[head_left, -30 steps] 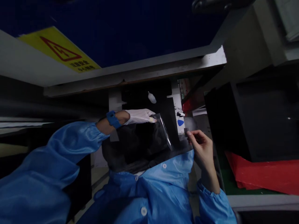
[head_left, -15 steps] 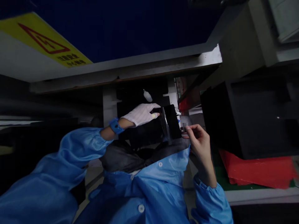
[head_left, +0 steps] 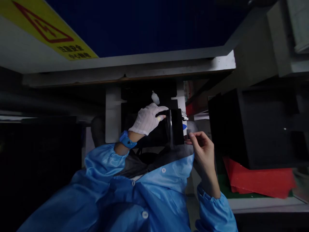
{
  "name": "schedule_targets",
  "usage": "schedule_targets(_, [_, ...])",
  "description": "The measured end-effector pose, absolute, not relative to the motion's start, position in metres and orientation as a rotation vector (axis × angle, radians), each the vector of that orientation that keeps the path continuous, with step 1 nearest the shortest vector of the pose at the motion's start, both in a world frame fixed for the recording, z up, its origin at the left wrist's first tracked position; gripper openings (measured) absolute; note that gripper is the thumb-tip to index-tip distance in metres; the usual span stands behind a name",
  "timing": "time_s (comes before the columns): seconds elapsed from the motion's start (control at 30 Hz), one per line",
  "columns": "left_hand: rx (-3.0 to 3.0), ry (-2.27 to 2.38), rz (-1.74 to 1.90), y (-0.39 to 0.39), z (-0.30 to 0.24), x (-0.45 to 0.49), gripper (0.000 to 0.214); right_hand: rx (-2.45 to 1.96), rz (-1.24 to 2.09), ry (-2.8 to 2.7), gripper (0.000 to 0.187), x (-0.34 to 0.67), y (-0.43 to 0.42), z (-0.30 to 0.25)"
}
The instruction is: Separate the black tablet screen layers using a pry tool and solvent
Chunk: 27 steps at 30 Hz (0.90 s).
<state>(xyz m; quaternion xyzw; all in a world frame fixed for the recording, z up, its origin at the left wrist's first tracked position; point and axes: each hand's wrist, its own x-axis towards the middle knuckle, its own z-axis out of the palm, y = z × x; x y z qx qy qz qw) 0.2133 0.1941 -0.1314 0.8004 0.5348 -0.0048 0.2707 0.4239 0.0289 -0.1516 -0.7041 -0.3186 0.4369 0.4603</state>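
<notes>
My left hand [head_left: 149, 120], in a white striped glove with bare tips showing, reaches to the left edge of a dark glossy panel [head_left: 176, 126]. Its thumb and forefinger are spread apart; contact with the panel is unclear. A bright reflective strip runs down the panel's left part. To the right of the panel, my bare right hand [head_left: 204, 146] pinches a small thin grey piece [head_left: 189, 132] between thumb and fingers. Beyond my left hand lies a small white bottle [head_left: 155, 97] with a narrow tip, on a dark surface.
A low ledge [head_left: 135, 72] overhangs the work area, under a blue panel [head_left: 149, 25] with a yellow warning label [head_left: 48, 30]. At the right, a large black box [head_left: 270, 129] stands by red sheets [head_left: 263, 180]. White strips [head_left: 113, 119] flank the dark surface.
The view has shifted slightly. My left hand has turned more upright, and its forearm has swung in towards my body. My right hand keeps its pinch on the grey piece, slightly farther left.
</notes>
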Motion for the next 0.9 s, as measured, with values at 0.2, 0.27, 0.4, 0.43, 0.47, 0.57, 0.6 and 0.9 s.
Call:
schedule_targets(0.2, [2.182,1.576,0.167,0.174,-0.138,0.223,0.04,-1.834,0.956,-0.889,0.059,0.422,0.031,-0.146])
schedule_targets(0.27, [2.192,1.6,0.239,0.164,-0.14,0.223,0.04,-1.872,0.892,-0.969,0.056,0.42,0.034,-0.143])
schedule_targets(0.4, [2.244,1.563,0.377,0.153,-0.148,0.223,0.037,-1.899,0.816,-1.078,0.053,0.416,0.041,-0.138])
schedule_targets(0.43, [2.256,1.55,0.402,0.151,-0.15,0.223,0.037,-1.902,0.801,-1.091,0.052,0.415,0.043,-0.138])
schedule_targets(0.47, [2.269,1.543,0.425,0.151,-0.151,0.223,0.038,-1.906,0.786,-1.104,0.052,0.414,0.045,-0.137])
schedule_targets(0.57, [2.333,1.511,0.468,0.15,-0.153,0.223,0.035,-1.927,0.741,-1.15,0.05,0.412,0.048,-0.136])
schedule_targets(0.6, [2.36,1.49,0.474,0.15,-0.154,0.223,0.034,-1.933,0.731,-1.163,0.049,0.411,0.048,-0.136])
schedule_targets(0.9, [2.463,1.367,0.425,0.142,-0.156,0.216,0.045,-1.996,0.672,-1.274,0.043,0.411,0.049,-0.134])
